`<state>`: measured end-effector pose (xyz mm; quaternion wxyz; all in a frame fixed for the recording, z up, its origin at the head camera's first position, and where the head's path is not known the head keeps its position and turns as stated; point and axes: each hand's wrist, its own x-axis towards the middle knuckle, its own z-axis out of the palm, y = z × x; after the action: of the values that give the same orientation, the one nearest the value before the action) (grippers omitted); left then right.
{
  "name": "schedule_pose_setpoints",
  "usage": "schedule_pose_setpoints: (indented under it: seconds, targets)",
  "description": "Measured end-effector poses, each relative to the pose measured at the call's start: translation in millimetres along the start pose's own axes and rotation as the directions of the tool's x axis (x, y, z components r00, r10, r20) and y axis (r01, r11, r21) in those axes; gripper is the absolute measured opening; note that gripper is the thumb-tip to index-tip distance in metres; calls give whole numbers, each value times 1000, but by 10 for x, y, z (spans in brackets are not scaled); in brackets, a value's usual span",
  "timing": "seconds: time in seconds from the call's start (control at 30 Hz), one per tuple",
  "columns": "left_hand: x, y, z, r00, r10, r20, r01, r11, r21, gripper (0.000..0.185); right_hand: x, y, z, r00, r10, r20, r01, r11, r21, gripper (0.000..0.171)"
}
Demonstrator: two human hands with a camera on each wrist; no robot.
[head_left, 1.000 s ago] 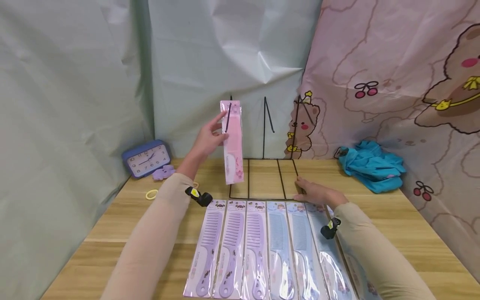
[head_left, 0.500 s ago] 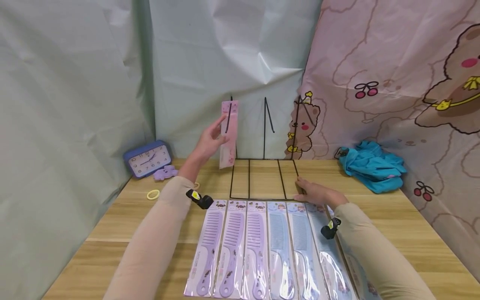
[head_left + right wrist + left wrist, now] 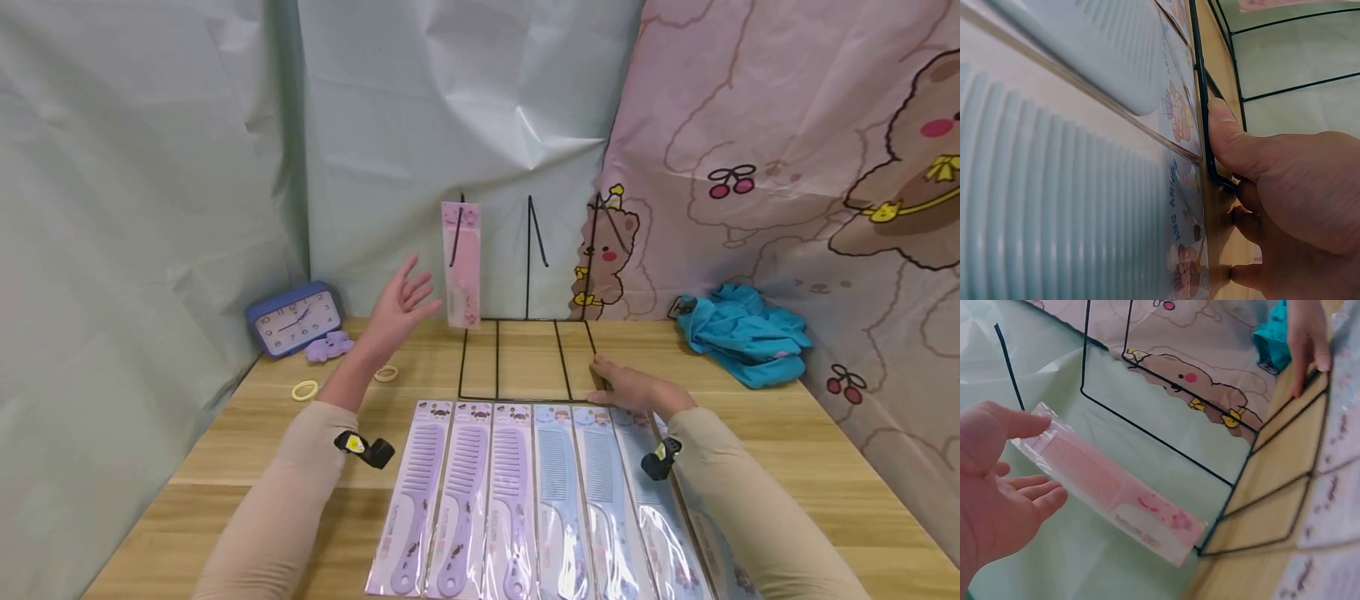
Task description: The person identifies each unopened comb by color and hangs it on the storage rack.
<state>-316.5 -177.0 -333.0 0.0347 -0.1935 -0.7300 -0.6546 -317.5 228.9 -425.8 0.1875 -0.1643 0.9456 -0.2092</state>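
While left hand [image 3: 401, 302] wide near one pink comb [image 3: 467, 279], right hand [image 3: 633, 388] around rack [image 3: 528, 287], seven combs [image 3: 510, 479] flat.

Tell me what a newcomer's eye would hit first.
A pink packaged comb likely draws the eye first, hanging on the leftmost hook of a black wire rack, the left hand beside it. In front of the rack lies a row of purple combs and blue combs. A crumpled turquoise cloth stands out at the back right.

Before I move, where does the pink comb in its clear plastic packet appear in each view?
Head: the packaged pink comb hangs just above centre.
Left wrist: left of centre, slanting, beside the left hand.
Right wrist: probably only the pink sliver, top right.
Shared landmark: black wire rack.
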Motion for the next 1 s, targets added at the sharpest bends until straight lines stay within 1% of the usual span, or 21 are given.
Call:
schedule_pose_setpoints:
  seconds: [0.07,0.17,0.27,0.33,0.37,0.43,0.5,0.57,0.6,0.63,0.67,0.73,0.8,0.87,1.0]
  targets:
    - [-114,-47,-14,999,-24,35,23,999,24,87,5,-2,2,1000,0,-1,0,1000,-6,79]
    - [-281,-170,-25,996,-54,75,47,995,92,91,15,-11,7,1000,-14,-3,14,1000,-17,79]
    - [-433,-304,-11,992,-86,96,70,985,157,95,19,-17,7,999,-32,-11,31,999,-33,79]
    - [-531,-385,0,990,-106,97,82,972,222,96,21,-19,7,999,-38,-15,37,998,-43,79]
    - [-581,-425,3,988,-123,99,93,960,265,97,21,-18,7,999,-37,-17,36,998,-46,79]
    - [-683,-494,8,979,-171,107,119,919,376,102,22,-13,7,999,-36,-16,35,998,-56,79]
    - [-784,-548,20,963,-237,125,152,867,474,110,22,-2,3,999,-35,-14,34,998,-53,79]
    - [-886,-581,33,943,-294,153,166,819,549,118,28,11,11,999,-36,-14,36,998,-50,80]
    - [-935,-592,42,934,-317,165,172,802,572,122,28,16,12,999,-37,-13,36,998,-47,79]
    - [-981,-599,53,926,-337,173,179,792,583,124,27,21,13,999,-37,-12,36,998,-44,79]
    - [-1019,-607,63,922,-343,177,179,786,591,126,25,24,12,999,-36,-11,35,999,-39,79]
    - [-1090,-616,80,921,-347,176,177,777,604,128,21,24,11,999,-37,-9,36,999,-38,79]
    - [-1152,-624,92,921,-357,158,187,758,625,130,14,14,8,1000,-31,-3,31,999,-28,78]
    - [-1200,-625,112,923,-364,129,196,729,656,133,6,4,4,1000,-30,-5,30,999,-20,78]
    - [-1280,-634,164,925,-373,72,206,651,730,140,0,-12,2,1000,-24,-8,24,1000,-8,78]
